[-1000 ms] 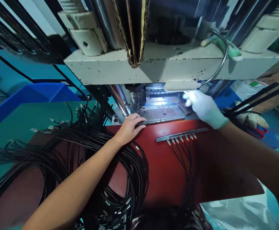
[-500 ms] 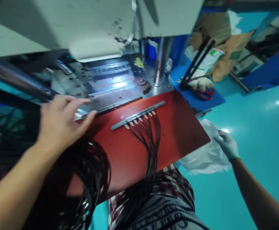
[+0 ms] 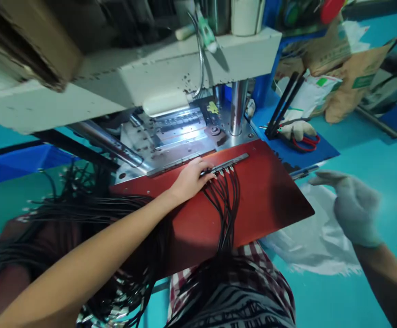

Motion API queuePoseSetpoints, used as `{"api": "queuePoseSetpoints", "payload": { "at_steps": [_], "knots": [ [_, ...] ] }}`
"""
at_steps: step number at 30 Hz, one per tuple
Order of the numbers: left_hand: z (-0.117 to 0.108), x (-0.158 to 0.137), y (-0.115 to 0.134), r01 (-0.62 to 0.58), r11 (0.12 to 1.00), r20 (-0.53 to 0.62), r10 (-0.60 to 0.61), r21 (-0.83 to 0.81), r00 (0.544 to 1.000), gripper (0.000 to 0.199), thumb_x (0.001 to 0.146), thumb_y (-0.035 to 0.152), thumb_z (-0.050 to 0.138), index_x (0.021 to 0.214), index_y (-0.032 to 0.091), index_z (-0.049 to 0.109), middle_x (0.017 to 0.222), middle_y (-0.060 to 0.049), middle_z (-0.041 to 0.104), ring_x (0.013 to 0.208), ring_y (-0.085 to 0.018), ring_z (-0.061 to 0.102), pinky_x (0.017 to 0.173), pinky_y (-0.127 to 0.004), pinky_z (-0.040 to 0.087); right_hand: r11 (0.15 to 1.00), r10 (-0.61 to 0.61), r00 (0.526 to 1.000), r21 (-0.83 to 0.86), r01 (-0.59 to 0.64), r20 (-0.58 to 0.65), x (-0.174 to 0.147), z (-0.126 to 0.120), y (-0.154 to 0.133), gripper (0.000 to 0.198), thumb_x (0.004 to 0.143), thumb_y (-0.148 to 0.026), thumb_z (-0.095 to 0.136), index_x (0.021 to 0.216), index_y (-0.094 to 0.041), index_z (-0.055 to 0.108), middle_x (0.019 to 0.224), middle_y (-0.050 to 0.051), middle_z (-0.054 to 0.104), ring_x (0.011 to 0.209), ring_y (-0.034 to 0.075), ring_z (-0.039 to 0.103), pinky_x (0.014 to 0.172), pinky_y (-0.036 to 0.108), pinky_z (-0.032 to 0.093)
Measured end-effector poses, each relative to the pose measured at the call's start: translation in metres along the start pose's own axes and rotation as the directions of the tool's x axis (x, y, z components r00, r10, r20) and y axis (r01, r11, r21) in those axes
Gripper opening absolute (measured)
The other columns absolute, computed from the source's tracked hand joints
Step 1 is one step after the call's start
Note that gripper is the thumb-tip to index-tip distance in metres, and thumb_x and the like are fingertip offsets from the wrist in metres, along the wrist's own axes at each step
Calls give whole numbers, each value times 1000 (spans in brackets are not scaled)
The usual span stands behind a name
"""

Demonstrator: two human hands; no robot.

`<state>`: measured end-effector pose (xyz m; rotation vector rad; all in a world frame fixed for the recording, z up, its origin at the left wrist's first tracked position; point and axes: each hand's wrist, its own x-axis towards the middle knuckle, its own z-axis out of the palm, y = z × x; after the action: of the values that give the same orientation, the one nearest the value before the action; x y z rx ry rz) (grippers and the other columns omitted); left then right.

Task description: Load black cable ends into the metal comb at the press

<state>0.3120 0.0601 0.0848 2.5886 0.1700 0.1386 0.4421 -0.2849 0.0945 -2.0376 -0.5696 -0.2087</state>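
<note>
My left hand [image 3: 190, 178], bare, is closed on the left end of a narrow metal bar [image 3: 236, 161]. The bar lies on a red-brown board [image 3: 270, 200]. Along its front edge sits a row of small metal connectors [image 3: 227, 170]. Black cables [image 3: 226, 223] run from them across the board towards my lap. My right hand [image 3: 355, 205] wears a pale glove and hangs in the air to the right of the board. Its forefinger is stretched out to the left, and nothing shows in its grasp; the hand is slightly blurred.
Behind the board stands a press with steel posts [image 3: 238, 109] and a lit metal mould [image 3: 181, 130]. Red-handled scissors [image 3: 309, 143] lie on a blue shelf [image 3: 324, 152]. A heap of black cables [image 3: 109, 207] is at left. A white plastic bag [image 3: 314, 232] hangs at right.
My left hand has moved right and down from beside the mould and closed on the bar's left end. My gloved right hand has come nearer and larger. The view has shifted, showing more of the press top.
</note>
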Motion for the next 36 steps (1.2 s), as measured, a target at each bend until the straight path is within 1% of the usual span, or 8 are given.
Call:
{"api": "queuePoseSetpoints", "payload": {
  "at_steps": [7, 10, 12, 16, 19, 26, 33, 36],
  "knots": [
    [-12, -3, 4, 78, 997, -71, -77, 6, 994, 12, 87, 22, 60, 93, 16, 69, 94, -7, 65, 99, -24, 57, 93, -43, 39, 980, -169, 919, 162, 117, 357, 32, 97, -61, 25, 94, -32, 53, 109, -18, 67, 116, 7, 67, 110, 19, 60, 100, 35, 43],
    [-35, -9, 2, 10, 979, -139, -38, -201, 990, 15, 87, 24, 58, 95, 15, 67, 92, -6, 64, 89, -19, 59, 84, -35, 46, 945, 17, 884, 280, -167, 467, 22, 113, -73, 37, 94, -42, 52, 120, -17, 60, 98, 6, 66, 73, 13, 57, 67, 27, 47],
    [-56, -12, 2, -15, 936, -178, -51, -352, 983, 21, 86, 28, 59, 100, 14, 65, 92, -6, 64, 82, -16, 60, 76, -31, 48, 815, 57, 690, 365, -450, 722, 2, 117, -86, 48, 88, -52, 59, 121, -17, 58, 90, 4, 63, 56, 8, 45, 51, 24, 37],
    [-89, -11, 1, 2, 892, -205, -106, -452, 973, 27, 83, 30, 61, 102, 12, 65, 84, -4, 64, 67, -12, 57, 65, -26, 46, 631, -214, 124, 234, -739, 969, -43, 123, -109, 74, 63, -43, 86, 127, -20, 56, 111, 7, 62, 75, 10, 56, 63, 23, 45],
    [-96, -11, -5, -26, 937, -278, -77, -347, 957, 26, 83, 30, 62, 101, 12, 67, 92, -6, 66, 76, -13, 59, 70, -26, 47, 588, -259, -46, 121, -799, 965, -59, 130, -120, 75, 64, -33, 88, 130, -21, 54, 114, 7, 62, 84, 12, 60, 73, 24, 48],
    [-93, -10, -23, -30, 991, -253, -4, -129, 967, 25, 86, 29, 59, 103, 13, 70, 100, -10, 69, 93, -20, 62, 86, -35, 48, 492, -333, -3, 171, -854, 943, -61, 144, -144, 44, 91, -52, 59, 107, -12, 60, 94, 13, 71, 54, 5, 47, 47, 16, 32],
    [-99, 44, -78, -36, 999, -334, 31, -9, 942, 22, 87, 28, 55, 92, 15, 72, 95, -9, 71, 96, -22, 62, 92, -36, 49, 278, -321, 166, 260, -925, 933, 5, 180, -181, 31, 98, -39, 50, 89, -12, 63, 75, 8, 72, 41, 3, 37, 37, 15, 19],
    [-97, 77, -113, 0, 999, -376, -15, -39, 927, 23, 86, 27, 56, 100, 16, 70, 102, -9, 71, 103, -23, 62, 99, -38, 47, 291, -259, 131, 207, -934, 957, 36, 215, -178, 31, 99, -33, 44, 85, -11, 61, 69, 8, 70, 35, 2, 28, 34, 15, 16]
  ]
}}
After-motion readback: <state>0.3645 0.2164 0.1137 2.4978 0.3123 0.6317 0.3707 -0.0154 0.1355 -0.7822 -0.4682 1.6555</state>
